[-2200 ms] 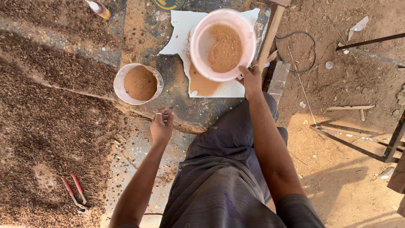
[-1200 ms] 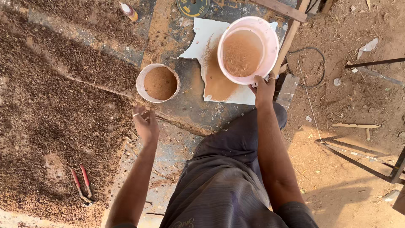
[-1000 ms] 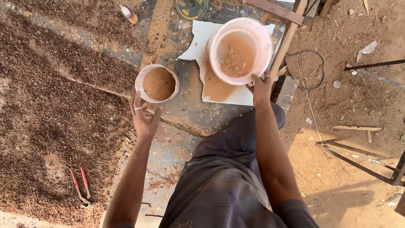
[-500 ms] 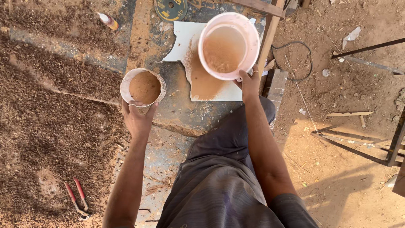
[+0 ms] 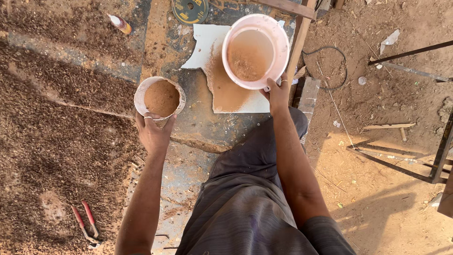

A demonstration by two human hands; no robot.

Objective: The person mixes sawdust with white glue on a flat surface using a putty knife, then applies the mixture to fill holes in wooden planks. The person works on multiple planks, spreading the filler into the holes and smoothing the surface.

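Note:
My right hand (image 5: 277,93) grips the near rim of a pink round sieve (image 5: 255,50) holding fine brown sawdust, held above a white sheet (image 5: 207,40) with a heap of sifted brown powder on it. My left hand (image 5: 153,130) is closed around the near side of a small white cup (image 5: 159,97) filled with brown sawdust, which stands on the grey bench top. A ring shows on each hand.
Coarse wood shavings (image 5: 52,137) cover the bench at left. Red-handled pliers (image 5: 85,226) lie at lower left. A glue bottle (image 5: 119,23) and a round cutting disc (image 5: 190,9) lie at the far edge. Wooden battens, a cable loop (image 5: 330,66) and metal frame (image 5: 415,165) are on the sandy ground at right.
My left hand reached forward from the bench and took hold of the small cup. The sieve stayed in my right hand, and its sawdust has thinned out.

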